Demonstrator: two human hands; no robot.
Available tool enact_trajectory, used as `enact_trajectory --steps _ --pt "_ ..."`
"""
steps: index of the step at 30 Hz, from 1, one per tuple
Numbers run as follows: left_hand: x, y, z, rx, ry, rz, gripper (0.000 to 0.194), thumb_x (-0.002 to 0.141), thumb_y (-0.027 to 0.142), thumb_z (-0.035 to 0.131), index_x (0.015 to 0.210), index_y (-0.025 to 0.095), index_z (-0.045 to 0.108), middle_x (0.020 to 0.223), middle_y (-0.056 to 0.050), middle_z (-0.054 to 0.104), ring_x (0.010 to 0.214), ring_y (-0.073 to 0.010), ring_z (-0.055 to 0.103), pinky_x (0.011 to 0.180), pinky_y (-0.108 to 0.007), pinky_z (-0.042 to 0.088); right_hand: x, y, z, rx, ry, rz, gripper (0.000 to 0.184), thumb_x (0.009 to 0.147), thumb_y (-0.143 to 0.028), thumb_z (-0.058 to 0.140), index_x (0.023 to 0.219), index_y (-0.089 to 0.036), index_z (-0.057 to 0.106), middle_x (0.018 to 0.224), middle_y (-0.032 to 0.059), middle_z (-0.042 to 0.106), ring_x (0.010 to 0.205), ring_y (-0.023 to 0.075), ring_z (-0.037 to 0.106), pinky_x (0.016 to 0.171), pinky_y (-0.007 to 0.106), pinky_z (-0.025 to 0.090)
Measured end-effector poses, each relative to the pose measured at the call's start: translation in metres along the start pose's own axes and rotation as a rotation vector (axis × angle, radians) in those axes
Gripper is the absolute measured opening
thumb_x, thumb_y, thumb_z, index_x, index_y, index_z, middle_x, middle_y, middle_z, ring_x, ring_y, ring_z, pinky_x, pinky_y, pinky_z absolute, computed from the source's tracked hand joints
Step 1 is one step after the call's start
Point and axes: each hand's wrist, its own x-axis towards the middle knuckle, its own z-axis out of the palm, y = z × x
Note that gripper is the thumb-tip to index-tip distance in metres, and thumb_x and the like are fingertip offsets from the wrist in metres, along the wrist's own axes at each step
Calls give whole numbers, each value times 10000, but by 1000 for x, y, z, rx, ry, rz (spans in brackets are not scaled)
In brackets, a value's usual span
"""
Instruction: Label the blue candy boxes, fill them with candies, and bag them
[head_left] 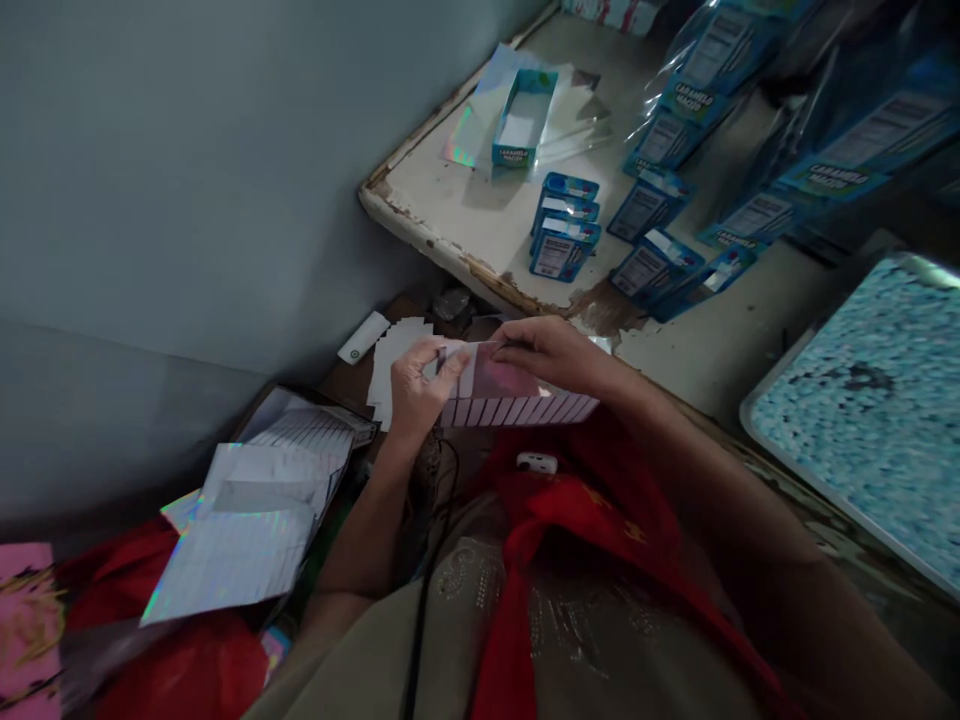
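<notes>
In front of my lap, my left hand (424, 385) pinches a small white card (466, 368) between thumb and fingers. My right hand (551, 352) is closed on the far edge of a shiny, pinkish sheet (510, 380), close to the card. A row of slanted white panels (517, 410) runs along the near side of this sheet. Whether card and sheet are joined cannot be made out. Beside my left hand lies a fanned stack of white cards (397, 350).
On the worn table (450, 210) stand an open blue box (525, 115), several small blue packets (566, 240) and bagged blue boxes (840, 175). A tray of blue pieces (862, 390) is at right. White folded sheets (247, 510) lie lower left, near a white cylinder (364, 338).
</notes>
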Motion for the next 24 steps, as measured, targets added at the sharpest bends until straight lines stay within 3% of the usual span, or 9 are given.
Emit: enact_trajectory --steps 2,5,11,15,18,20,24 --pt "6 3 9 -4 9 -71 433 926 567 781 693 215 686 710 -13 564 738 -182 543 696 -281 459 4 -4 3 -160 142 -6 209 1008 -283 679 1166 -259 814 1141 57 834 1057 259 753 1053 433 523" --pt "9 2 23 -29 64 -112 463 931 550 762 656 206 622 655 12 487 667 -151 467 624 -265 395 7 -7 13 -395 302 -12 226 1033 -291 696 1215 -327 825 1239 61 827 1217 303 716 1215 531 425" --pt "9 -3 33 -142 135 -156 433 948 532 742 695 195 641 660 21 516 639 -125 465 591 -238 403 -10 4 49 -606 416 -136 335 1141 -255 507 1324 -279 787 1430 66 766 1277 286 651 1158 491 415" --pt "9 -6 41 -231 170 -181 472 882 590 818 706 180 664 634 27 514 597 -108 445 539 -233 362 -14 12 62 -520 598 -137 178 1089 -299 648 1069 -270 822 1218 54 818 1100 265 676 993 452 456" --pt "20 -20 45 -386 196 -278 442 833 569 874 757 172 696 668 6 604 595 -118 499 534 -241 402 -19 1 53 -441 636 -163 190 1040 -281 695 870 -264 778 999 34 821 954 244 674 893 427 463" --pt "34 -39 37 -470 241 -378 363 848 488 877 816 165 715 727 -19 683 642 -134 564 584 -248 477 -26 -14 38 -374 630 -184 196 1010 -240 680 828 -256 749 920 33 807 900 237 679 841 412 473" --pt "61 -78 -16 -278 494 -493 263 938 352 809 823 151 684 743 -3 698 728 -136 621 706 -252 554 -36 -42 -6 -87 615 -57 122 913 -248 709 792 -245 728 778 14 746 738 192 660 717 345 497"
